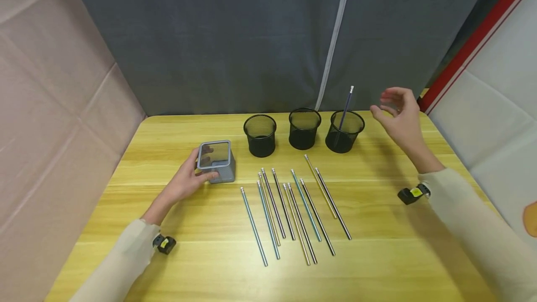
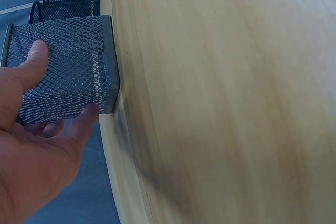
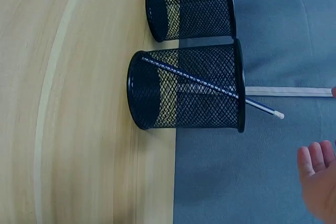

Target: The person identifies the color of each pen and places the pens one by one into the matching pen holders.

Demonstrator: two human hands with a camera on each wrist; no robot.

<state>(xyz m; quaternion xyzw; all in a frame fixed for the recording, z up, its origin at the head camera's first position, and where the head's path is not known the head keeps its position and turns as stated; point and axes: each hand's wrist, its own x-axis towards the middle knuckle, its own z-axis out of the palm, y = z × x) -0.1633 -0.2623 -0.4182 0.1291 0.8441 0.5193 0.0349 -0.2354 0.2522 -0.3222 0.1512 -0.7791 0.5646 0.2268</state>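
The left hand (image 1: 183,183) grips a grey mesh cup (image 1: 225,171) near loose pencils (image 1: 306,205)

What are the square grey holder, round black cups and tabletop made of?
Square grey holder: probably metal mesh, painted or coated; its walls show a fine diamond lattice.
Round black cups: likely metal mesh too, finished black; the grey backdrop shows through.
Tabletop: wood or wood-look laminate, pale and smooth; streaky grain leaves it open.

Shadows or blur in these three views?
Head: right hand slightly blurred at the fingers, soft shadow on the table nearby; left wrist: soft shadow beside the grey mesh holder; right wrist: pencil fairly sharp.
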